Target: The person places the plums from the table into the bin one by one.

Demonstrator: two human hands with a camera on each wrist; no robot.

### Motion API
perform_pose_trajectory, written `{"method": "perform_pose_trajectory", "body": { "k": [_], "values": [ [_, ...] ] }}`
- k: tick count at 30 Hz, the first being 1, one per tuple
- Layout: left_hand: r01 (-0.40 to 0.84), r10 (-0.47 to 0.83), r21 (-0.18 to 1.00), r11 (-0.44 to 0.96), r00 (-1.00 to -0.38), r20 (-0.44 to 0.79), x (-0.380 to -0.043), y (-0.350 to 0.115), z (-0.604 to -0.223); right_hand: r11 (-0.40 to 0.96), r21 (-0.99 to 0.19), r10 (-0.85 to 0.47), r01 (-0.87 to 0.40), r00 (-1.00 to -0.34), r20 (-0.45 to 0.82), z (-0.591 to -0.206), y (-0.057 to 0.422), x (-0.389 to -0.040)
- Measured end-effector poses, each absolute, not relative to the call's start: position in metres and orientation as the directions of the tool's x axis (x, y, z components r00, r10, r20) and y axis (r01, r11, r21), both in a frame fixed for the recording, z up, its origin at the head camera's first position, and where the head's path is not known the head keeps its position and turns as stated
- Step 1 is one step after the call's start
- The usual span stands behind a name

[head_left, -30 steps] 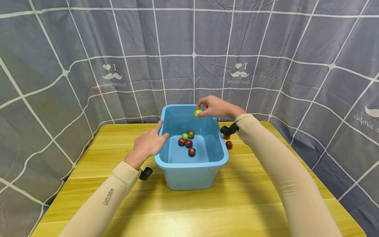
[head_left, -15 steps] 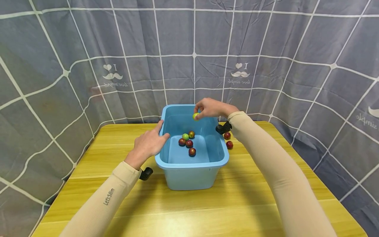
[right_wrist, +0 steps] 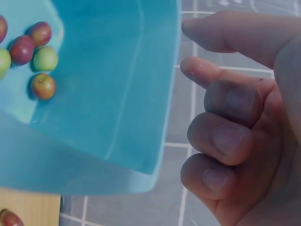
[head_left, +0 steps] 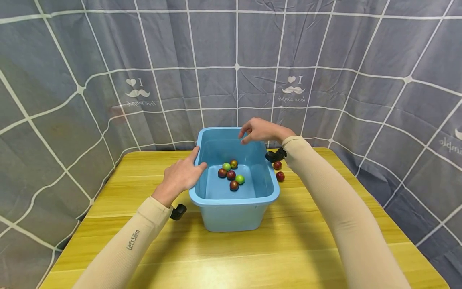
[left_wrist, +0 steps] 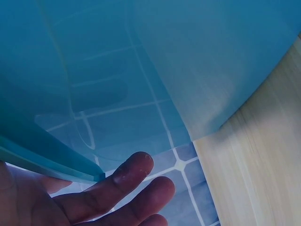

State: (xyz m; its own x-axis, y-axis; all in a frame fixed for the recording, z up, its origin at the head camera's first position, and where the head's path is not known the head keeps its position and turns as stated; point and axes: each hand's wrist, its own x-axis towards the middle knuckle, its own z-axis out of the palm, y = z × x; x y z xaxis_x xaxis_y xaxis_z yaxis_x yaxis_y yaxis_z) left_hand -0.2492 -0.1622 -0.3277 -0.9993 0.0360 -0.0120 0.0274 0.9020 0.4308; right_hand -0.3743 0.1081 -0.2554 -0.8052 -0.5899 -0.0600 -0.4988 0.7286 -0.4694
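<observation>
A light blue plastic tub (head_left: 234, 218) stands on the wooden table, with several dark red plums (head_left: 231, 175) and two green plums on its floor. The nearer green plum (head_left: 240, 179) lies beside a dark red one. My left hand (head_left: 182, 172) holds the tub's left rim, thumb over the inner side and fingers outside under the lip (left_wrist: 51, 165). Over the tub's far right part hovers my right hand (head_left: 265, 130). In the right wrist view its thumb and index finger are apart, the other fingers loosely bent, with nothing between them.
Two red plums (head_left: 280, 176) lie on the table (head_left: 231, 261) just right of the tub, near the black wrist strap (head_left: 276, 155). A grey curtain (head_left: 216, 88) with white grid lines surrounds the table's back and sides.
My right hand moved slightly left and lower with a green plum, then let it go and drew back up a little. That plum now lies on the tub floor. The left hand stayed put.
</observation>
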Motion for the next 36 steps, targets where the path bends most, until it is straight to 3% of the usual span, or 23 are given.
{"method": "perform_pose_trajectory", "body": {
  "k": [8, 19, 36],
  "values": [
    [0.024, 0.033, 0.424, 0.905, -0.999, -0.015, -0.25, -0.163, -0.328, 0.655, -0.591, -0.561, -0.471, -0.827, 0.038, -0.253, 0.136, -0.36],
    [0.025, 0.035, 0.417, 0.909, -0.999, -0.016, -0.249, -0.163, -0.327, 0.532, -0.752, -0.461, -0.39, -0.878, 0.129, -0.278, 0.187, -0.357],
    [0.028, 0.036, 0.429, 0.903, -0.999, -0.011, -0.249, -0.161, -0.327, 0.296, -0.919, -0.394, -0.261, -0.91, 0.131, -0.331, 0.24, -0.349]
  ]
}}
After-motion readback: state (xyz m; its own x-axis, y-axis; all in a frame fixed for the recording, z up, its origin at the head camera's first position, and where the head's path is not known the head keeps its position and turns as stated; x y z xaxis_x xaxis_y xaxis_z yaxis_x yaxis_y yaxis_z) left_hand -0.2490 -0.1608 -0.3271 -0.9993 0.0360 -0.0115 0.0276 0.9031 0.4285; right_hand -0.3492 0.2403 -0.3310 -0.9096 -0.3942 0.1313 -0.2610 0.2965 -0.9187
